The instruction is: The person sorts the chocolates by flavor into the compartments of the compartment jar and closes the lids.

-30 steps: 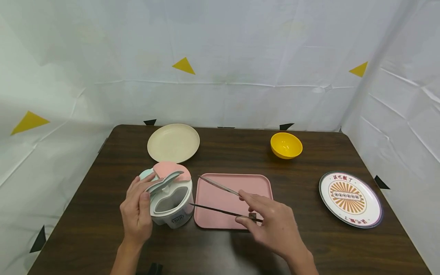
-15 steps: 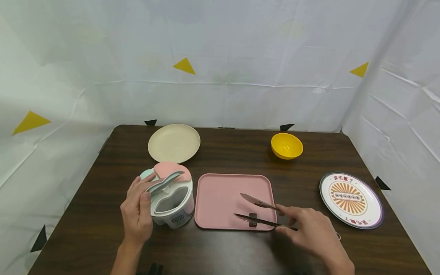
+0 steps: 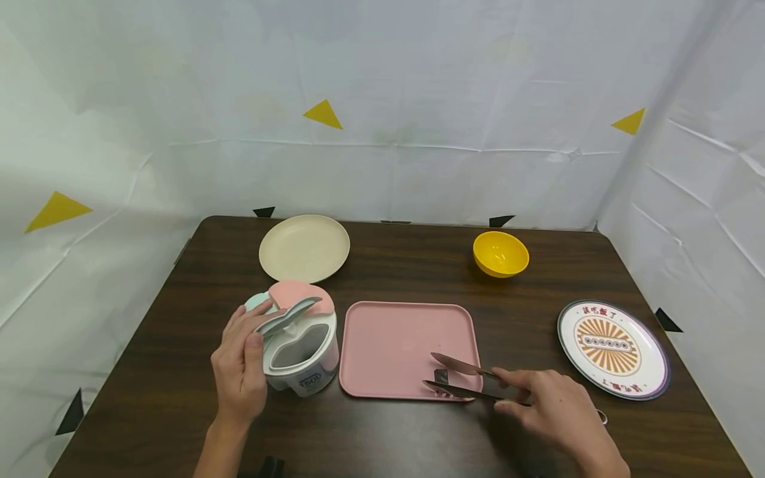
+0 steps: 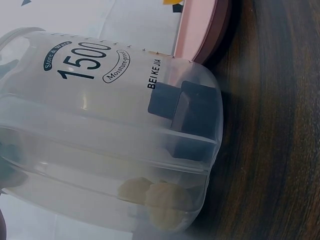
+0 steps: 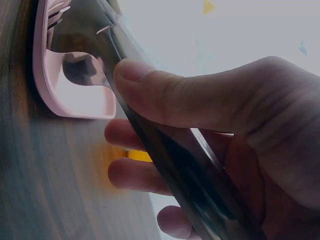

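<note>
My left hand (image 3: pixel 238 372) holds up the pale flip lid (image 3: pixel 285 320) of a multi-compartment storage container (image 3: pixel 323 372). Through its translucent wall in the left wrist view, dark blocks (image 4: pixel 196 117) and pale round pieces (image 4: pixel 167 202) show inside. My right hand (image 3: pixel 552 406) grips metal tongs (image 3: pixel 459 366), thumb on one arm and fingers on the other. The tongs' spread tips lie low over the pink tray (image 3: pixel 382 338), on either side of a small dark block (image 3: pixel 441 376) near its front right corner. Whether they touch the block is unclear.
A cream plate (image 3: pixel 305 249) lies behind the container. Toward the back right is a yellow bowl (image 3: pixel 501 255), and a white patterned plate (image 3: pixel 612 350) lies at the right. A small black object (image 3: pixel 271 467) shows at the front edge. White sheeting (image 3: pixel 418 133) encloses the table.
The right hand has drawn the tongs from beside the container rightward and down to the dark block on the tray. The left hand has kept the lid raised in place.
</note>
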Tool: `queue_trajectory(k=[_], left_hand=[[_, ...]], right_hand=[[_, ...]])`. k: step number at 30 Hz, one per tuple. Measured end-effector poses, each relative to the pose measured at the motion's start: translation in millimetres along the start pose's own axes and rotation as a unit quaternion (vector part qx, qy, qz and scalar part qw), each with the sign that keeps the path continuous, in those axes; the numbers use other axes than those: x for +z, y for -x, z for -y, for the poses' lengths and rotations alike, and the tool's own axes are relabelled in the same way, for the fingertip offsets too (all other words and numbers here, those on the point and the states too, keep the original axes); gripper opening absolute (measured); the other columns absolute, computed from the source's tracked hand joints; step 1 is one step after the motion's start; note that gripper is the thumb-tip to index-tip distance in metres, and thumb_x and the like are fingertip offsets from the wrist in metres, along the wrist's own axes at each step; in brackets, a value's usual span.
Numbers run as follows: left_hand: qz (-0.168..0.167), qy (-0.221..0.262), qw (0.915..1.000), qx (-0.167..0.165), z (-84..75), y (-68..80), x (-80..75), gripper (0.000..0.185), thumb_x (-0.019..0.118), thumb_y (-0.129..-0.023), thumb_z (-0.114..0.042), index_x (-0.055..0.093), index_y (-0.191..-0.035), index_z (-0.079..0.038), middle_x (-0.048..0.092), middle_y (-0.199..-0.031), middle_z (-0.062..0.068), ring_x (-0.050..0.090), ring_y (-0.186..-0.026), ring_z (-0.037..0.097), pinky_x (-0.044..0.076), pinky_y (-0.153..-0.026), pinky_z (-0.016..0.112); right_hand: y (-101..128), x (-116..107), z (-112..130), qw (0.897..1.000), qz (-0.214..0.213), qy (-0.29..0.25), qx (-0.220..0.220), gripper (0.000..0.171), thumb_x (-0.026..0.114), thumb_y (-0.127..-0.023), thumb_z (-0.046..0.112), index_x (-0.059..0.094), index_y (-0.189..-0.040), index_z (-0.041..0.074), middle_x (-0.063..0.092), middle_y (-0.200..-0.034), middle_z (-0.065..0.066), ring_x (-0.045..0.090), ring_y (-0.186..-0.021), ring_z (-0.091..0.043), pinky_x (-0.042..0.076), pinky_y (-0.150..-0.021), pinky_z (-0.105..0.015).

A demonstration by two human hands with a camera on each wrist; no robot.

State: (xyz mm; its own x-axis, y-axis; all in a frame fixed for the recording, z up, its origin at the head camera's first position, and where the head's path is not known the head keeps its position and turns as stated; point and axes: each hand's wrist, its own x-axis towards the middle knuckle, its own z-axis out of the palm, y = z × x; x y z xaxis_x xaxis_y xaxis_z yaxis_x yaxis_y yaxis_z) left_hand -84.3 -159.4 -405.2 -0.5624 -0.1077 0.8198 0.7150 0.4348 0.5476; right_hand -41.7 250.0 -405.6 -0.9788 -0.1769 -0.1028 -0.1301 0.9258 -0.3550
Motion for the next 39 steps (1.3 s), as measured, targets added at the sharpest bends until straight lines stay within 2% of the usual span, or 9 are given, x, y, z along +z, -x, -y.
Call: queue_trajectory(k=[11, 21, 25, 28, 32, 35, 39], left_hand=[[0.001, -0.003, 1.0, 0.002, 1.7, 0.5, 1.2, 0.027, 0.043, -0.097, 0.001, 0.069, -0.098, 0.01, 0.069, -0.095, 0.024, 0.063, -0.11, 0.036, 0.032, -0.108, 0.05], [0.001, -0.001, 1.0, -0.001, 0.1, -0.4, 1.9, 0.027, 0.043, -0.096, 0.002, 0.068, -0.098, 0.011, 0.069, -0.095, 0.024, 0.063, -0.11, 0.036, 0.031, -0.109, 0.046], [0.0, -0.001, 1.0, 0.001, -0.4, -0.7, 2.0, 0.027, 0.043, -0.096, 0.002, 0.068, -0.098, 0.011, 0.069, -0.095, 0.024, 0.063, -0.11, 0.036, 0.032, -0.108, 0.049], [0.0, 0.002, 1.0, 0.004, -0.2, -1.4, 2.2, 0.028, 0.043, -0.096, 0.002, 0.068, -0.098, 0.011, 0.069, -0.095, 0.025, 0.063, -0.109, 0.037, 0.032, -0.108, 0.049], [-0.003, 0.005, 0.9999, 0.009, 0.6, -1.8, 2.4, 0.028, 0.043, -0.095, 0.002, 0.068, -0.098, 0.012, 0.069, -0.094, 0.025, 0.064, -0.109, 0.037, 0.032, -0.108, 0.048], [-0.004, 0.004, 1.0, 0.008, 0.4, -1.5, 2.1, 0.028, 0.043, -0.095, 0.002, 0.069, -0.098, 0.012, 0.069, -0.094, 0.025, 0.064, -0.109, 0.037, 0.032, -0.108, 0.047], [-0.006, 0.003, 1.0, 0.007, 0.1, -1.3, 1.8, 0.028, 0.042, -0.095, 0.002, 0.068, -0.098, 0.012, 0.069, -0.094, 0.025, 0.064, -0.109, 0.036, 0.031, -0.109, 0.045]], right_hand=[[-1, 1, 0, 1.0, -0.014, 0.007, -0.009, 0.041, 0.084, -0.075, 0.034, 0.075, -0.114, 0.029, 0.05, -0.06, 0.021, 0.04, -0.052, -0.001, 0.031, -0.049, -0.026], [-1, 4, 0, 0.996, -0.07, 0.017, -0.049, 0.04, 0.084, -0.075, 0.033, 0.075, -0.114, 0.03, 0.055, -0.065, 0.026, 0.041, -0.055, 0.001, 0.033, -0.051, -0.027], [-1, 3, 3, 0.993, -0.103, 0.007, -0.064, 0.041, 0.085, -0.074, 0.03, 0.075, -0.114, 0.029, 0.067, -0.075, 0.019, 0.041, -0.054, 0.002, 0.033, -0.049, -0.025], [-1, 3, 6, 0.983, -0.153, -0.013, -0.103, 0.043, 0.087, -0.072, 0.026, 0.076, -0.113, 0.026, 0.074, -0.09, 0.011, 0.051, -0.057, 0.004, 0.038, -0.049, -0.023], [-5, 3, 16, 0.955, -0.235, -0.035, -0.178, 0.049, 0.089, -0.067, 0.021, 0.076, -0.114, 0.023, 0.074, -0.097, 0.011, 0.064, -0.067, 0.001, 0.046, -0.054, -0.021], [-9, 3, 28, 0.938, -0.262, -0.065, -0.218, 0.05, 0.088, -0.068, 0.019, 0.075, -0.116, 0.021, 0.074, -0.1, 0.01, 0.068, -0.071, -0.001, 0.049, -0.058, -0.018], [-15, 6, 48, 0.919, -0.277, -0.112, -0.257, 0.046, 0.085, -0.075, 0.021, 0.073, -0.119, 0.016, 0.074, -0.101, 0.007, 0.069, -0.076, -0.004, 0.051, -0.062, -0.017]])
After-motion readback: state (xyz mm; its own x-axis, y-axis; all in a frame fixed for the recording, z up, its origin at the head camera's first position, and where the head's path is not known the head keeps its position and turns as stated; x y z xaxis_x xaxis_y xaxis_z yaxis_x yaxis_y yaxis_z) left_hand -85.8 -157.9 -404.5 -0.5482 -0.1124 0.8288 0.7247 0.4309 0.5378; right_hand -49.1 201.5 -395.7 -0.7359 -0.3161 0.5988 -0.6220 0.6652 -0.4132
